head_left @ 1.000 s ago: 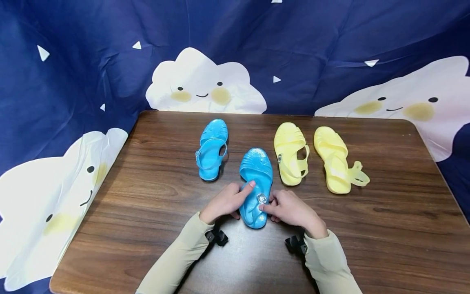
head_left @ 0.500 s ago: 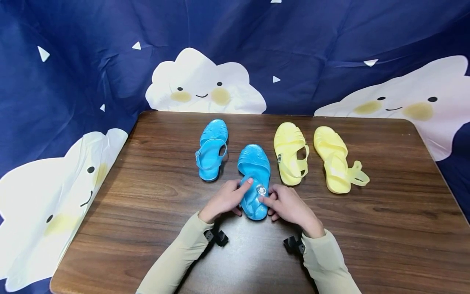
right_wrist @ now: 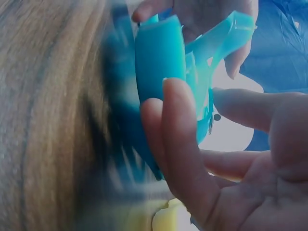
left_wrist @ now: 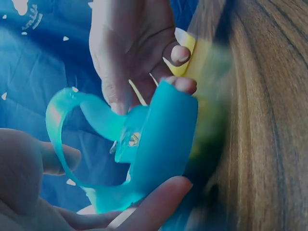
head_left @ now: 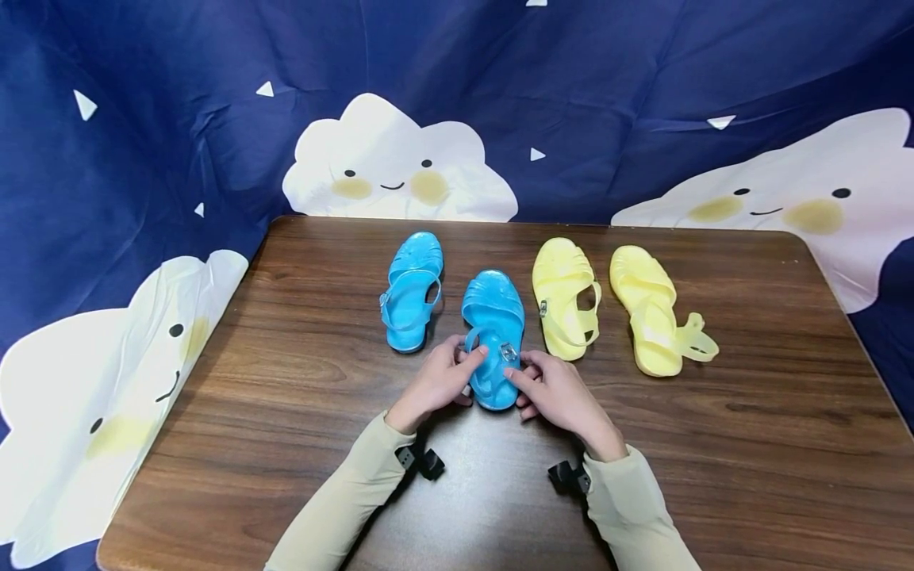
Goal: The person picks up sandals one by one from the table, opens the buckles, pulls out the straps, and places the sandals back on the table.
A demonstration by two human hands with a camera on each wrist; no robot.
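Note:
Both hands hold one blue sandal (head_left: 494, 301) by its heel end, toe pointing away, in the head view. My left hand (head_left: 437, 379) grips its left side, thumb over the strap; my right hand (head_left: 560, 396) pinches the right side, thumb below the silver buckle (head_left: 508, 352). In the left wrist view the heel (left_wrist: 166, 132) faces the camera, with the strap looped up beside it. The right wrist view shows right-hand fingers (right_wrist: 180, 125) against the heel (right_wrist: 161, 60). A second blue sandal (head_left: 408, 297) lies to the upper left, apart from the held one.
Two yellow sandals lie to the right: one (head_left: 560, 270) near the held sandal, the other (head_left: 653, 337) farther right with its strap spread outward. They rest on the brown wooden table (head_left: 771, 396). Behind it hangs a dark blue cloth (head_left: 585, 87) with smiling clouds.
Both hands have moved away from the body with the blue sandal, carrying it toward the far side of the table, slightly left. The other sandals have not moved.

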